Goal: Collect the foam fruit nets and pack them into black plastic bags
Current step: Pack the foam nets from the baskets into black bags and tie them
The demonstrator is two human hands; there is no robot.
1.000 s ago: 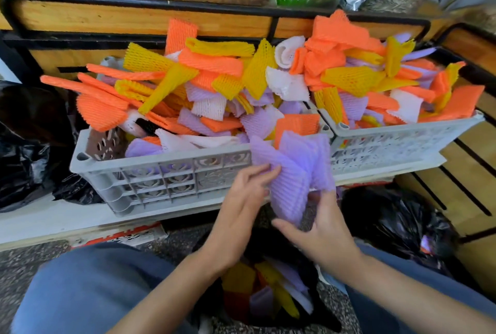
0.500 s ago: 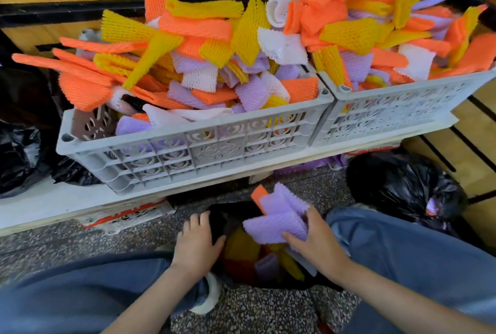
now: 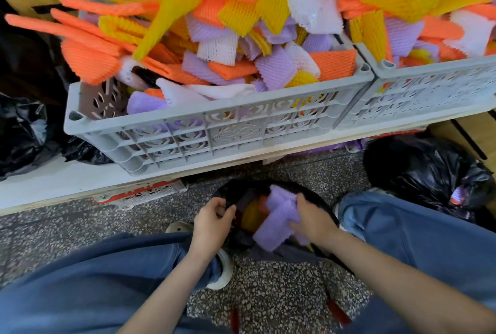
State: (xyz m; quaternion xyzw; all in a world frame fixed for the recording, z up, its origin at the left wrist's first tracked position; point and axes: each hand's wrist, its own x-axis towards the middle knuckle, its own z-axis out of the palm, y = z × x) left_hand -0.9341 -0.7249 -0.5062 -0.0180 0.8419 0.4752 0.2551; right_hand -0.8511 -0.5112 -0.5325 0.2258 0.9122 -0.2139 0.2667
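Note:
An open black plastic bag (image 3: pixel 243 238) sits on the floor between my knees, with yellow and orange nets inside. My right hand (image 3: pixel 312 219) grips a bundle of purple foam nets (image 3: pixel 276 219) in the bag's mouth. My left hand (image 3: pixel 212 222) pinches the bag's left rim and holds it open. Above, two grey crates, the left crate (image 3: pixel 214 129) and the right crate (image 3: pixel 429 84), are heaped with orange, yellow, purple and white foam nets (image 3: pixel 214 25).
The crates stand on a white board (image 3: pixel 53 180) over a speckled floor (image 3: pixel 268 296). A filled black bag (image 3: pixel 426 172) lies at the right by my knee. More black bags (image 3: pixel 21 132) sit at the left. An orange crate (image 3: pixel 139 194) peeks out under the board.
My right hand has carried the purple nets from the crate front down into the bag. My left hand dropped to the bag's rim and took hold of it. The view tilted downward.

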